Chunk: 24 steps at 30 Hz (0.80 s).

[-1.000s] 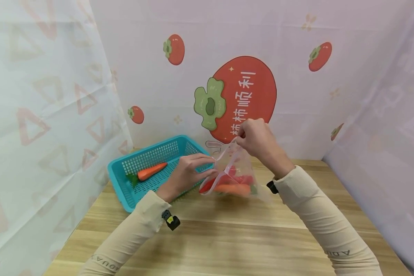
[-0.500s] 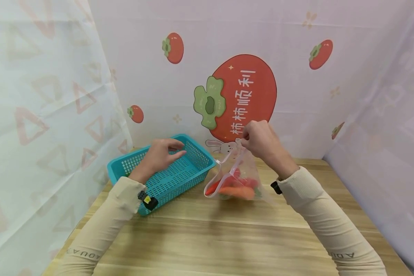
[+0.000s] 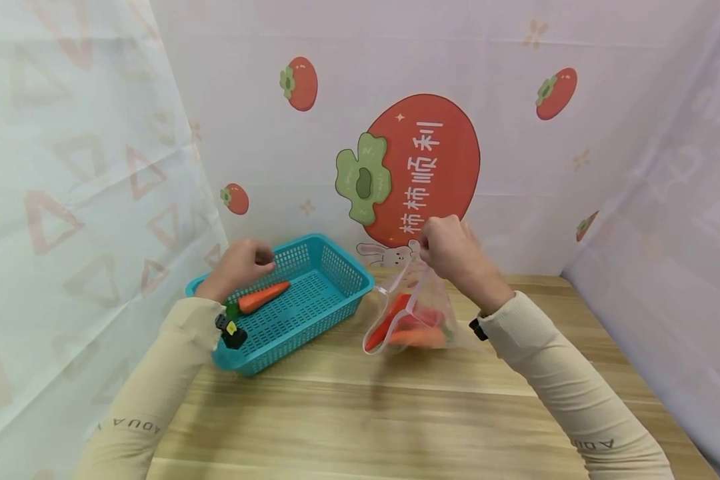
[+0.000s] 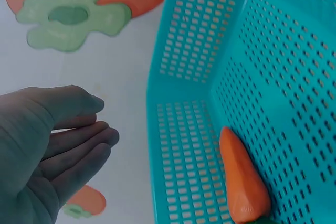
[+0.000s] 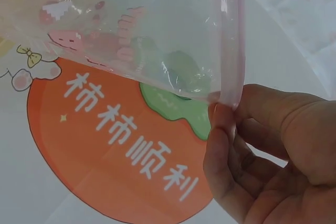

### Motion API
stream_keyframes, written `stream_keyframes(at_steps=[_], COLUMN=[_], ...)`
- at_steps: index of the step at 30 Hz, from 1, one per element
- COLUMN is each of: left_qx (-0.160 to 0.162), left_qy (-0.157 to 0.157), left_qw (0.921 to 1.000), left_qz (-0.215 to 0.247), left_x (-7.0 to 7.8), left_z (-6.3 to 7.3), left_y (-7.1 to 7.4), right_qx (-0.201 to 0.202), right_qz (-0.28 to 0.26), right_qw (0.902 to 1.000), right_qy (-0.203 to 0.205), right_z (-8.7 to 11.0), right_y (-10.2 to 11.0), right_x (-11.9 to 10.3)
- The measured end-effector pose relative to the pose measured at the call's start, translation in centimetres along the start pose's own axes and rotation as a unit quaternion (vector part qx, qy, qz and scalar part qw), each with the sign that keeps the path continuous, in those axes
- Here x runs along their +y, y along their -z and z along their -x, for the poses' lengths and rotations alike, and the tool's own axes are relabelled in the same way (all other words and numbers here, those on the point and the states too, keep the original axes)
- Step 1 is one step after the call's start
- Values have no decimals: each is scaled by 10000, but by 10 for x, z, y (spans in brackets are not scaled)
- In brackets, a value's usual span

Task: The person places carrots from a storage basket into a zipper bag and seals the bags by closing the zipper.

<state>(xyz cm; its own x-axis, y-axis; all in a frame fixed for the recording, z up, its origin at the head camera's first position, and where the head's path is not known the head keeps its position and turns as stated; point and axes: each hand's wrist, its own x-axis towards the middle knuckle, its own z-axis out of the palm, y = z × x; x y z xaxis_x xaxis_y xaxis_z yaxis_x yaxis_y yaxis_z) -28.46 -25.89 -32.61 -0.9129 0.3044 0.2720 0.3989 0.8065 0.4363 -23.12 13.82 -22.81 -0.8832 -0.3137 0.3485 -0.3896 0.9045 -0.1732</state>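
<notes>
Right of the turquoise basket [image 3: 300, 341], the right hand [image 3: 456, 252] pinched a seemingly limp zip bag [image 3: 430, 290] by its rim. Inside the basket lay a carrot [image 3: 264, 297], probably light, firm, best gripped mid-body; the left hand [image 3: 238, 268], thumb and fingertips apart, held nothing.

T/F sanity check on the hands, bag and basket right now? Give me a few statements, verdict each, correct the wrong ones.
1. The right hand pinches the rim of the clear bag. True.
2. A carrot lies in the blue basket. True.
3. The left hand grips that carrot. False: the left hand holds nothing.
4. The bag stands inside the basket. False: it is outside, to the basket's right in the head view.
5. Red items are inside the bag. True.
6. The bag's mouth is sealed. False: it gapes open.
</notes>
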Motion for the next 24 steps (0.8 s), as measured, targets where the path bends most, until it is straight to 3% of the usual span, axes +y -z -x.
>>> stream_keyframes(at_steps=[9,18,24], left_qx=[-589,-1334,-1535], left_qy=[414,1075,1349], left_qw=[9967,9830,9752], left_qz=[-368,-666,-847], left_x=[-27,-47,-60], left_z=[-5,-6,-6], left_y=[-1,-9,-15], right_qx=[-179,-51,-13], right_qz=[-94,-87,-67], right_qw=[9997,9999,10000], right_qy=[-154,-74,-38], right_z=[1,1,-1], right_y=[-1,-5,-5], right_x=[-2,-4,-3])
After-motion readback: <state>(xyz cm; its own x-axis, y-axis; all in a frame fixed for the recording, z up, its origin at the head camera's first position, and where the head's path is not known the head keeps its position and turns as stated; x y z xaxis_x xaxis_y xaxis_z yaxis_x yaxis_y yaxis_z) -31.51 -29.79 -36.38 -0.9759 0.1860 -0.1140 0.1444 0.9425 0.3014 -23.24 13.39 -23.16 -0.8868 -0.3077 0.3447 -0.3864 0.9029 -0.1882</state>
